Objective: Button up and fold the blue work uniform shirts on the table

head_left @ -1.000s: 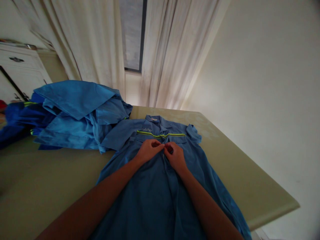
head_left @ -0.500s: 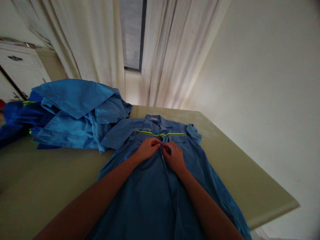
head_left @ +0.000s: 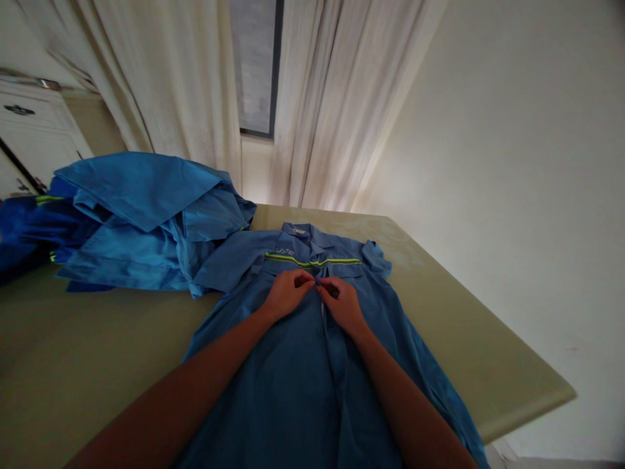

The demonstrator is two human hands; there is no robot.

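A blue work shirt point(head_left: 288, 384) lies face up, its collar pointing away from me and a yellow-green stripe across the chest. My left hand point(head_left: 290, 293) pinches the front placket just below the stripe, thumb and fingertips together. Right beside it my right hand point(head_left: 340, 301) pinches the other edge of the same placket. The fingertips of both hands nearly meet at the middle of the chest. Whether a button sits between them is too small to tell. Below the hands the front edges run down loosely, with a small gap showing.
The shirt rests on a table with a greenish cover point(head_left: 488, 365), whose corner juts out at the right. A heap of blue garments point(head_left: 146, 215) lies at the back left. Behind are pale curtains point(head_left: 180, 98), a white cabinet point(head_left: 41, 130) and a bare wall point(head_left: 512, 163).
My right hand has turned slightly, its fingers lying flatter against the placket. Both hands stay at the same spot on the shirt. The view has shifted a little.
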